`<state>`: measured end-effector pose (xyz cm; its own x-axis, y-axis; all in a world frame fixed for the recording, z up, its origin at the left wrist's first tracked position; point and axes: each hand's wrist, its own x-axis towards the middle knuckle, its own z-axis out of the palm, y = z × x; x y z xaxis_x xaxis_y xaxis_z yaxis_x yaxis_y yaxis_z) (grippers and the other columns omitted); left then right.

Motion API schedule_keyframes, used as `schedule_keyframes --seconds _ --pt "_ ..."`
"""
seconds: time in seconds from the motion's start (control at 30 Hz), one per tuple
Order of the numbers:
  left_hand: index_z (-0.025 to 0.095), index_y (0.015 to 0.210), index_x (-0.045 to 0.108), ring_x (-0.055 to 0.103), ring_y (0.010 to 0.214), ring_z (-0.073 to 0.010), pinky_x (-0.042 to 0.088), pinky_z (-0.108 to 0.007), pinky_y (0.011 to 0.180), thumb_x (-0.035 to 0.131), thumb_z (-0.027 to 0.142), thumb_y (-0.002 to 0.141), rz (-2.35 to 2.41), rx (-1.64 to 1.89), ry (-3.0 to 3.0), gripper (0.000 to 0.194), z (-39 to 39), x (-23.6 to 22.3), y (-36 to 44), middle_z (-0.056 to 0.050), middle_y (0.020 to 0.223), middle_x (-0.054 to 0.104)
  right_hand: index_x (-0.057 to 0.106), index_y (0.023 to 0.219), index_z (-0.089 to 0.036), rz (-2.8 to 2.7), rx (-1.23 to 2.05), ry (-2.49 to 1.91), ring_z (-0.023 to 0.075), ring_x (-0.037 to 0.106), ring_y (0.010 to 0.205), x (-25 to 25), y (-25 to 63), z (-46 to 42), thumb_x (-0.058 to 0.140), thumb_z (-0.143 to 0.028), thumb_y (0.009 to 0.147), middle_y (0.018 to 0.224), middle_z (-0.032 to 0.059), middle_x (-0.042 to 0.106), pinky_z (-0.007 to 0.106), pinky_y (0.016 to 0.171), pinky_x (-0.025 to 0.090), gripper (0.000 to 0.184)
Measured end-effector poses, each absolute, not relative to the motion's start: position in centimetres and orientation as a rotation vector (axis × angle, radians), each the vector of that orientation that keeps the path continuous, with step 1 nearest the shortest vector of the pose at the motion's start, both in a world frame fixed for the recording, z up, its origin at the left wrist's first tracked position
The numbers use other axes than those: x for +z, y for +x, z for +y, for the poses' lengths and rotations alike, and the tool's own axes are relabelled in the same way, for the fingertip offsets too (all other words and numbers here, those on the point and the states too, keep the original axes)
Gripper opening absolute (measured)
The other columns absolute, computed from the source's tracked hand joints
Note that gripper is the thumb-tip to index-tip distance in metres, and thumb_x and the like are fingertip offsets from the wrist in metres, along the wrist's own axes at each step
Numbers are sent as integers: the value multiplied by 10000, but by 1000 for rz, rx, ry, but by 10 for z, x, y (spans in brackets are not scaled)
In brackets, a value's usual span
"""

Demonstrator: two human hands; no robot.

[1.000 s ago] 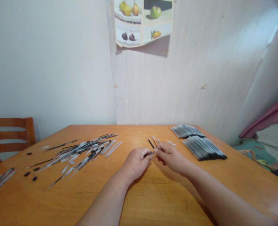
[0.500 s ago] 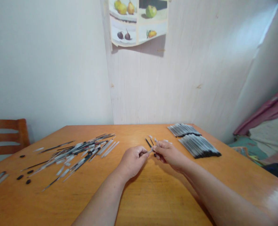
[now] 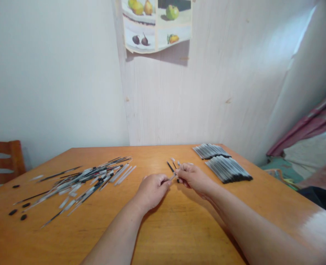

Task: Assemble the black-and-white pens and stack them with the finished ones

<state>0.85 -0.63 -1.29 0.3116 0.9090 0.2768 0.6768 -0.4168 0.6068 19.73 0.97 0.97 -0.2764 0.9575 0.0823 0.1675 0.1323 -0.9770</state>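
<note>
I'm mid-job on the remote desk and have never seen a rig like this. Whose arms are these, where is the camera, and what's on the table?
There is no machine here: these are a person's bare hands, seen by one camera worn on that person's head, looking forward and down. The left hand and right hand are close together, pinching a thin pale piece between them; its details are too small to make out. On the wooden table, a loose pile of thin sticks lies to the left, with small black pieces near it. To the right are two neat rows of grey sticks with dark ends. Just beyond the hands lies a dark stick.
</note>
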Motion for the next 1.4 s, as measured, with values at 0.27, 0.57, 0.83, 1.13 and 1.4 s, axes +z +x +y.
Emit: schedule_keyframes --seconds 0.27,0.57,0.83,1.13,1.4 --pt "162 833 688 595 733 -177 399 -272 674 537 435 807 1436 1203 1814 313 4 -9 0 -31 767 688 656 884 -164 -1634 228 -1607 185 596 759 -13 257 59 411 -349 904 862 82 688 285 678 423 308" --pt "140 892 682 635 784 -179 438 -292 759 600 402 772 1391 1369 1480 300 3 -3 1 -63 815 711 709 990 -138 -1926 23 -1931 242 607 980 -32 265 76 405 -307 929 1031 178 676 313 850 411 352" --pt "133 846 673 609 727 -155 436 -264 690 628 407 748 1380 1426 1366 294 -2 6 2 -61 786 701 702 813 -135 -1892 42 -2040 246 633 807 -27 264 69 484 -305 868 890 180 689 310 656 409 282" --pt "140 859 577 591 651 -107 464 -228 610 709 385 691 1115 1636 993 325 4 4 -3 -57 822 685 560 654 -171 -1929 894 -1318 110 518 526 -15 215 25 494 -276 834 598 13 618 213 509 367 219" --pt "150 853 558 619 728 -104 491 -213 641 716 323 715 1008 1674 888 271 5 3 1 -41 833 677 496 722 -177 -1481 1495 -1102 61 466 438 -5 175 -9 544 -299 826 615 4 630 174 424 349 167"
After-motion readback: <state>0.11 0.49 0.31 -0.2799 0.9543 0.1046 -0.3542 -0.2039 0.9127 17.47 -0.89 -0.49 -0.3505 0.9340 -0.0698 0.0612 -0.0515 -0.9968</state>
